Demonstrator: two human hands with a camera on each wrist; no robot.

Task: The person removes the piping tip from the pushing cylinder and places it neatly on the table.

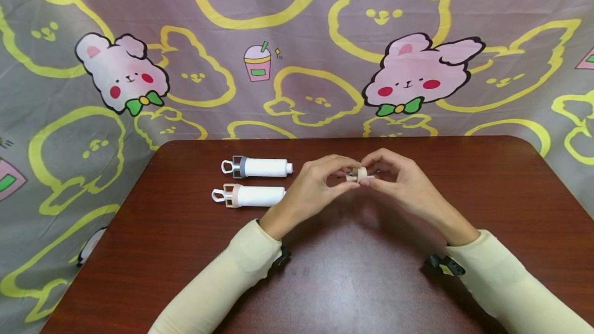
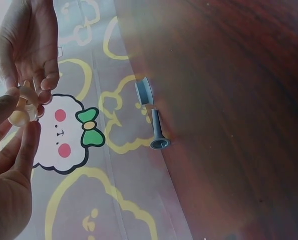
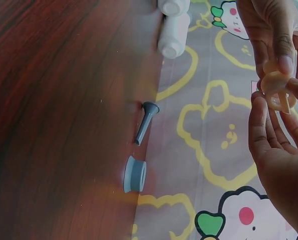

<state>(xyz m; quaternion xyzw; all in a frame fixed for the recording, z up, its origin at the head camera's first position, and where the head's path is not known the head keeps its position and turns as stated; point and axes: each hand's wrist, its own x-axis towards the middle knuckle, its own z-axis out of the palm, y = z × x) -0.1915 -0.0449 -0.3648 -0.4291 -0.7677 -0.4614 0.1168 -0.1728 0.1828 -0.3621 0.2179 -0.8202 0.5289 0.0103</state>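
My left hand (image 1: pixel 315 182) pinches a small beige nozzle (image 2: pixel 19 118) by its flared end, between thumb and fingers. Facing it, my right hand (image 1: pixel 403 179) holds a beige ring (image 1: pixel 362 174) with its fingertips. In the right wrist view the nozzle's narrow stem (image 3: pixel 286 104) appears to run through the ring. Both hands meet above the table, fingertips close together. Beyond them on the table lie a grey-blue nozzle (image 3: pixel 146 122) and a grey-blue ring (image 3: pixel 135 174), separate and untouched. In the head view the hands mostly hide these grey-blue parts.
Two white cylinders lie on their sides left of the hands: one with a grey handled end (image 1: pixel 266 167), one with a beige handled end (image 1: pixel 260 196), partly behind my left hand. The dark wooden table (image 1: pixel 348 282) ends at a patterned cloth (image 1: pixel 315 50).
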